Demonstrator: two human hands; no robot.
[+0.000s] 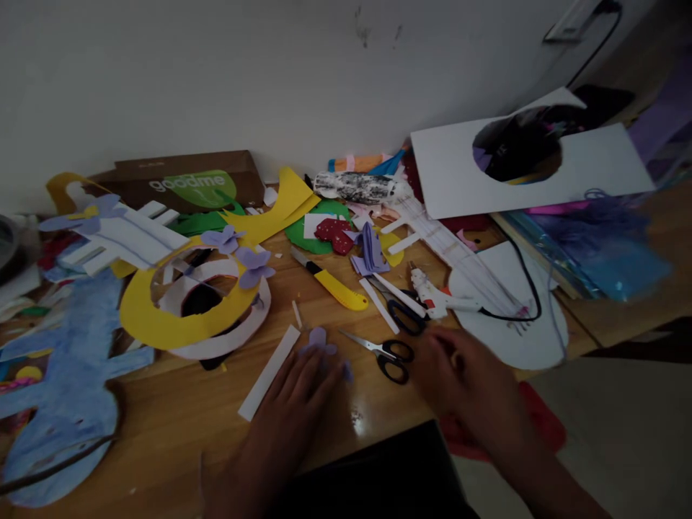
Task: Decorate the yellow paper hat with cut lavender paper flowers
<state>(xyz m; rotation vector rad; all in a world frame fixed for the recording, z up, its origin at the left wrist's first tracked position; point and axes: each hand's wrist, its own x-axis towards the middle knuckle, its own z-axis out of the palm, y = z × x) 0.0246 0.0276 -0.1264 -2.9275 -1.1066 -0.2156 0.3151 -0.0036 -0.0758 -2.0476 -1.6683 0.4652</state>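
Note:
My left hand (pixel 300 393) lies on the wooden table (pixel 178 425), fingers stretched out over small lilac paper pieces (pixel 318 339). A white paper strip (pixel 269 372) lies just left of it. My right hand (pixel 459 382) is blurred by motion, just right of small black-handled scissors (pixel 386 353); its fingers do not show clearly. A second pair of scissors (pixel 400 310), a white glue gun (pixel 432 295) and a yellow utility knife (pixel 332 281) lie beyond the hands.
Paper cut-outs crowd the table: a yellow ring (pixel 162 324), a blue shape (pixel 59 389), a white sheet with a round hole (pixel 519 169), a green disc (pixel 303 234). A brown box (pixel 184 180) stands against the wall. A black cord (pixel 527 288) runs from the glue gun.

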